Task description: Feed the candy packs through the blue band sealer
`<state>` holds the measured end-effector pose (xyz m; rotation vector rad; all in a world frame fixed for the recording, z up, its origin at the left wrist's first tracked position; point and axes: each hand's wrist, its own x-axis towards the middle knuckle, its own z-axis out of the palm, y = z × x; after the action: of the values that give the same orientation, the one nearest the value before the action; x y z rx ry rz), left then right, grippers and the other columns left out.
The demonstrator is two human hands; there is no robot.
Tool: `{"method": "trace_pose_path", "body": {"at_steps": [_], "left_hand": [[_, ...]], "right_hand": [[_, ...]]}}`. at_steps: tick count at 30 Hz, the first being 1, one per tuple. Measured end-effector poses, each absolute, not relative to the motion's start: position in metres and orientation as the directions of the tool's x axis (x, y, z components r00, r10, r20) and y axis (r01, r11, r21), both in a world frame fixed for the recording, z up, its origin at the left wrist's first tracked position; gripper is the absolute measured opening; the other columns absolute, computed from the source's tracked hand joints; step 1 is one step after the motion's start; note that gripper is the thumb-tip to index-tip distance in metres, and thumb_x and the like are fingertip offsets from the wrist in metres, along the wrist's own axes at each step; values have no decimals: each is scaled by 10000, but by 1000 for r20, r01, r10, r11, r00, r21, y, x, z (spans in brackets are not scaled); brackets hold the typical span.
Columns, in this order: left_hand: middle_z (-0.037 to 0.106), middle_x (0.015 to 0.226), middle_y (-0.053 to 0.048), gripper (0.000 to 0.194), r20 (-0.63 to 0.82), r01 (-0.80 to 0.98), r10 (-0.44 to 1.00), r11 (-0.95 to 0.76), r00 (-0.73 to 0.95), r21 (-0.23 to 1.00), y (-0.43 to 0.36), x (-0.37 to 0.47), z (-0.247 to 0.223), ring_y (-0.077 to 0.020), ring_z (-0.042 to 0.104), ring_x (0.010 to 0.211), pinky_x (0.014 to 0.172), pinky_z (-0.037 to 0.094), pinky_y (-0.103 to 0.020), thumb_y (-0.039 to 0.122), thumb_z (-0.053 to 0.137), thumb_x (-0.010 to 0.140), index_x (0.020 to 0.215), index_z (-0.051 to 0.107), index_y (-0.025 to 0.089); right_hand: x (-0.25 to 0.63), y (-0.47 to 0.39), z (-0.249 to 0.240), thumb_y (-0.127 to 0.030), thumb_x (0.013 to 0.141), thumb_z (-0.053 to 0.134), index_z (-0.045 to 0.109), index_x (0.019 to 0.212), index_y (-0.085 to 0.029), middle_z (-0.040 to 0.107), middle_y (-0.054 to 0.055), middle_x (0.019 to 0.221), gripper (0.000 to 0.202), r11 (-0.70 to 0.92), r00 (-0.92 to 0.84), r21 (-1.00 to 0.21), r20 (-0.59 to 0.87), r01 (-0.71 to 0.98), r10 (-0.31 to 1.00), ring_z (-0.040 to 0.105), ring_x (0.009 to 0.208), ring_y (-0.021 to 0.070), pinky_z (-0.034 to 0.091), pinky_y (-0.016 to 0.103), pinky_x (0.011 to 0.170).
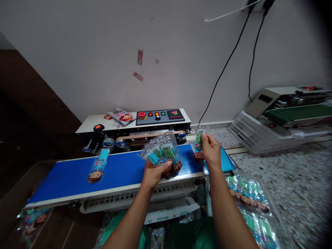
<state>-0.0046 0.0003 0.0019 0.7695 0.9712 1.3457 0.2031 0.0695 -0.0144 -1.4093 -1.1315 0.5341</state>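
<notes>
My left hand is closed round a fanned stack of clear plastic packets with teal and green contents and a cartoon face at the lower end. It holds them over the blue conveyor belt of a sealing machine. Between the thumb and fingers of my right hand is a single packet of the same kind, near the belt's right end. Another packet lies on the belt further left, apart from both hands.
Behind the belt stands the machine's control panel with lit buttons and a red knob. Packets in clear bags lie at the lower right. A carton with packets is at the lower left. A second machine rests on a white crate.
</notes>
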Motion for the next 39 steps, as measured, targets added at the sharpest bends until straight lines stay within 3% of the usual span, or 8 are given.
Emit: {"method": "trace_pose_path", "body": {"at_steps": [3,6,10,14,21,29,35,39], "left_hand": [[738,821,-28,385,-108,-434,992,69,-66,898,1,-5,3,-190,682,754,765,540,-316,175,828,510,872,699,158],[738,806,-34,383,-115,-428,992,78,-61,900,1,-5,1,-199,685,746,767,544,-328,185,832,504,862,701,153],[739,816,-54,371,-131,-413,991,110,-24,904,0,-4,0,-221,688,754,769,549,-354,203,827,518,861,701,136],[738,846,-56,367,-100,-403,994,77,-34,912,1,-4,-4,-210,684,781,785,545,-344,184,818,541,881,692,131],[727,851,-30,373,-29,-467,996,-15,-87,884,4,-3,-11,-196,671,824,819,527,-336,178,802,572,921,674,149],[719,931,-47,455,-9,-477,998,-19,-56,879,2,-2,-10,-194,660,855,852,508,-341,176,794,589,1021,655,154],[715,961,-63,539,14,-471,998,-39,-56,881,1,-2,-6,-235,652,929,923,472,-420,199,801,575,1084,629,156],[716,952,-52,509,-16,-468,998,-14,-59,884,2,-3,-5,-221,658,906,904,486,-401,192,801,573,1054,638,157]], "right_hand": [[219,75,-26,-376,859,418,646,984,-112,667,107,815,370,-89,387,-705,276,704,880,598,763,222,414,322,704],[214,81,-34,-286,869,398,594,1106,-69,678,163,866,377,-208,390,-542,245,814,888,615,797,246,402,330,715],[194,88,-38,-256,868,407,564,1155,-64,677,177,881,380,-216,380,-503,251,837,890,622,807,250,408,332,720],[174,84,-27,-292,858,444,577,1156,-77,647,188,1011,391,0,255,-574,365,819,895,579,959,262,415,364,822],[141,47,16,-444,830,533,678,955,-187,680,28,849,320,280,-53,-950,276,140,960,598,771,157,465,270,686],[130,44,12,-354,709,704,632,750,-182,600,-43,684,190,259,121,-961,248,-93,961,506,620,81,397,208,600],[131,49,8,-368,708,709,676,801,-203,656,-26,760,192,152,101,-901,121,-406,987,563,702,111,439,249,682],[141,56,7,-431,755,642,619,823,-200,640,-27,767,243,317,348,-882,192,-349,918,559,685,115,436,254,661]]}}
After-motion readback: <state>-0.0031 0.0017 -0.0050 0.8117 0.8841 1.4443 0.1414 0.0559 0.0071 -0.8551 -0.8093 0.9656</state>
